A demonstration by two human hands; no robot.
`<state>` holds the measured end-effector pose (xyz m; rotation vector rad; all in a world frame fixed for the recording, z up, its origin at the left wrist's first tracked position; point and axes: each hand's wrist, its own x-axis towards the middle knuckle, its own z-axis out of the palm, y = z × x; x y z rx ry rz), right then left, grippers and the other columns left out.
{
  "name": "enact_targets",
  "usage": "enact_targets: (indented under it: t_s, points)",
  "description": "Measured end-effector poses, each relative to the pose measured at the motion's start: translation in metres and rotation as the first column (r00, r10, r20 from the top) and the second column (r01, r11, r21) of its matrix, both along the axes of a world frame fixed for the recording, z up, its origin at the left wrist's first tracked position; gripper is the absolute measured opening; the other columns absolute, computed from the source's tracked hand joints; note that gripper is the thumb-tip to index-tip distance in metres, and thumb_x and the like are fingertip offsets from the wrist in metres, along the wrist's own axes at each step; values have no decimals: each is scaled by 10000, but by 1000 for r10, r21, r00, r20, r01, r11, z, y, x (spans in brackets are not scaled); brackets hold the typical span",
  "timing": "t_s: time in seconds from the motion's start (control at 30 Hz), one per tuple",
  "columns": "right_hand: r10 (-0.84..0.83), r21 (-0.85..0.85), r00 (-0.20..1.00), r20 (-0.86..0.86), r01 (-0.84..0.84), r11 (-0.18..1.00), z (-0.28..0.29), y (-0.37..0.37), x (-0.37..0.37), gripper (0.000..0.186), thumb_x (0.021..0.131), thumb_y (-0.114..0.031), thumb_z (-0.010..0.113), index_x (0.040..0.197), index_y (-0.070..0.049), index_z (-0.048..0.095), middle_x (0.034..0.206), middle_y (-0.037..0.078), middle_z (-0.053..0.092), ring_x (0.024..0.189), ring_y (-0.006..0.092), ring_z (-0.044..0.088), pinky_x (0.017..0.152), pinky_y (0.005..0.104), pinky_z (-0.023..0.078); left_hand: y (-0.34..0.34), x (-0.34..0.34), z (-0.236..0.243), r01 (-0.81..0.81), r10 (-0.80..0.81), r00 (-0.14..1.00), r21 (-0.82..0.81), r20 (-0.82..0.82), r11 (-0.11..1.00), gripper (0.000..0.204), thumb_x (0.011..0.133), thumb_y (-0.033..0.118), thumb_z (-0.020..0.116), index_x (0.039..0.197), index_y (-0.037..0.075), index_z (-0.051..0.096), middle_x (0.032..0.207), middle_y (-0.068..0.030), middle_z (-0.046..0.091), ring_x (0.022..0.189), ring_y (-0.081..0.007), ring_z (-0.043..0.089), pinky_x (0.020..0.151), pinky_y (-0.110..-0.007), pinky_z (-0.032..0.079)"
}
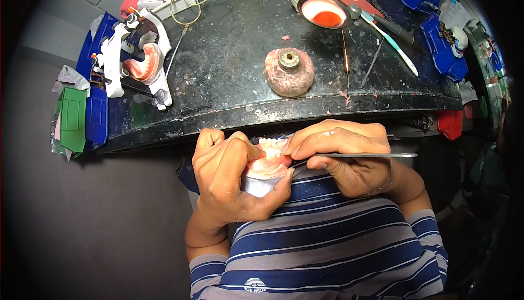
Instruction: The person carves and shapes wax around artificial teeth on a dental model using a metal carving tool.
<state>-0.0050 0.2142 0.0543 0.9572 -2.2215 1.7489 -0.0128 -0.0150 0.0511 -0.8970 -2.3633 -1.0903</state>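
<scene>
Just in front of the bench edge, my left hand [222,183] is closed around a dental model with pink wax and a row of white teeth [266,165]. Its pale base shows between my thumb and palm. My right hand [352,153] grips a thin metal carving instrument [403,155] like a pen, its handle end sticking out to the right. The fingertips of that hand rest at the front teeth. Where the instrument's working tip lies is hidden by the fingers.
A round pink-crusted pot with a metal cap [289,60] stands near the bench edge [229,115]. A white articulator [113,60] holding a denture is at left. Behind are a dish with red wax [327,19], a toothbrush [394,48], and blue bins [439,49] at right.
</scene>
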Motion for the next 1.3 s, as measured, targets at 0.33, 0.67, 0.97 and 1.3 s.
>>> enact_targets:
  t_s: [0.33, 0.67, 0.97, 1.3]
  points:
    - [95, -44, 989, 113, -91, 995, 0, 7, -3, 134, 996, -91, 731, 1033, 32, 769, 1019, 178, 793, 964, 303, 790, 871, 375, 625, -3, 1, -3, 13, -14, 999, 20, 52, 1000, 350, 622, 179, 885, 741, 99, 566, 629, -22, 522, 532, -201, 404, 637, -361, 305]
    - [124, -137, 979, 161, -102, 985, -7, 6, -5, 98, 989, -46, 721, 1032, 29, 768, 1016, 162, 804, 963, 258, 791, 897, 357, 620, -4, -1, -6, 71, -89, 989, 142, 121, 987, 369, 592, 171, 896, 784, 88, 591, 660, -14, 589, 548, -191, 433, 656, -339, 339]
    - [298, -354, 913, 280, -190, 916, -16, 7, -7, 145, 1031, -48, 678, 1102, 55, 752, 1080, 154, 797, 1042, 226, 765, 953, 346, 607, -13, -7, -17, 171, -473, 747, 552, 468, 816, 382, 568, 92, 901, 800, 56, 599, 711, -29, 622, 607, -90, 499, 576, -263, 357]
    - [314, -309, 902, 298, -220, 925, -12, 6, -8, 122, 1017, -31, 690, 1066, 48, 769, 1062, 145, 797, 1022, 208, 765, 928, 338, 612, -17, -9, -29, 117, -577, 622, 666, 529, 737, 394, 530, 123, 897, 799, 59, 616, 741, -15, 632, 674, -65, 526, 617, -229, 386]
